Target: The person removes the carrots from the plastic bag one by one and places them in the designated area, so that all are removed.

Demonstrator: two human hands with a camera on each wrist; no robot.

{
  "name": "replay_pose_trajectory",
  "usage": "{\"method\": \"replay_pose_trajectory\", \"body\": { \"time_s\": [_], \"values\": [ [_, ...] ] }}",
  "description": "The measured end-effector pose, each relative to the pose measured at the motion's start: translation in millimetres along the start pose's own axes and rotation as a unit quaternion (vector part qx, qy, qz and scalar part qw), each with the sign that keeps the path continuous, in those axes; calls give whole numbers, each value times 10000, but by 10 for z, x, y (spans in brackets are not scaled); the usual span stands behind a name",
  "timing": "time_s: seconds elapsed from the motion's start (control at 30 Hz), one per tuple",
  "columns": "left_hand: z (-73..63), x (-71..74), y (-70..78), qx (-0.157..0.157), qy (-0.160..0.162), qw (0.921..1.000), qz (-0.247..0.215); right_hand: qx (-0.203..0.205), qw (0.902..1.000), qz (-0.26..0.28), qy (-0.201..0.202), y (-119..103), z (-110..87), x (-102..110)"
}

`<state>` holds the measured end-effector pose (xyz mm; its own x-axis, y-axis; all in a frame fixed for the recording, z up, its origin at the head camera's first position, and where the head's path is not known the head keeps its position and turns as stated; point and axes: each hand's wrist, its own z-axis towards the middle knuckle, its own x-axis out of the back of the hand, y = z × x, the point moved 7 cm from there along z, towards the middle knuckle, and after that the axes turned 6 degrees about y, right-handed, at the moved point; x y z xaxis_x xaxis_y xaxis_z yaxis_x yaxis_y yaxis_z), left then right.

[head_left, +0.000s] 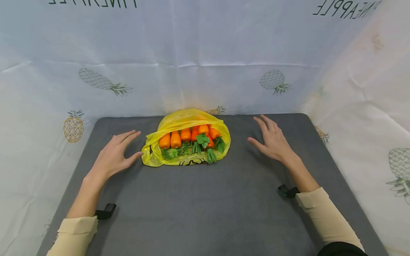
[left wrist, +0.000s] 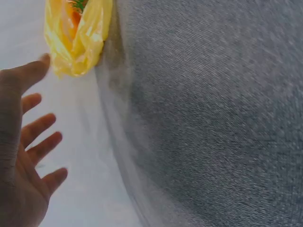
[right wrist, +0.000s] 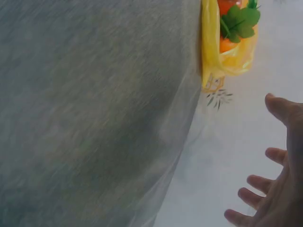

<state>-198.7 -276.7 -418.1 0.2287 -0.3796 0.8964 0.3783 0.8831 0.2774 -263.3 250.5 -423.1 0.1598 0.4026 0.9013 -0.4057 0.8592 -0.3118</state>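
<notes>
"Where does the yellow bag lie?"

"Near the far edge of the grey table, between the two hands. Its long axis runs left to right across the person's front, and its mouth gapes toward the person."

"What shows inside?"

"Plump orange carrots, side by side, with leafy green tops at the near side, some resting over the bag's lower lip."

"Which hand is nearer?"

"The left hand. The bag lies to its right, and the thumb tip comes right up to the bag's left end; I cannot tell whether they touch. The fingers are extended and loosely spread, with nothing in their grasp."

"And the other?"

"The right hand has its thumb and fingers apart too, holding nothing. The bag lies to its left, with a strip of tabletop showing between."

"Anything in the way?"

"Not between either hand and the bag, as far as I see. Behind it, a white pineapple-print cloth hangs close against the table's far edge, so room on that side looks tight. Farther back along the arms are beige sleeves."
</notes>
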Motion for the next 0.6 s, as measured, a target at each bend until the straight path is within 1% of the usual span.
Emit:
{"method": "replay_pose_trajectory", "body": {
  "time_s": [0.17, 0.33, 0.47, 0.6],
  "values": [
    [-9, -47, 59, 82, -472, 9978, -454, 241, 9989, 385, 66, -154, 74, -11],
    [10, -111, 122, 133, -832, 9938, -725, 284, 9969, 720, -144, -317, 168, -53],
    [29, -171, 151, 197, -940, 9919, -836, 352, 9948, 912, -286, -457, 253, -107],
    [30, -229, 163, 164, -878, 9914, -961, 489, 9926, 1060, -328, -589, 341, -149]
  ]
}}
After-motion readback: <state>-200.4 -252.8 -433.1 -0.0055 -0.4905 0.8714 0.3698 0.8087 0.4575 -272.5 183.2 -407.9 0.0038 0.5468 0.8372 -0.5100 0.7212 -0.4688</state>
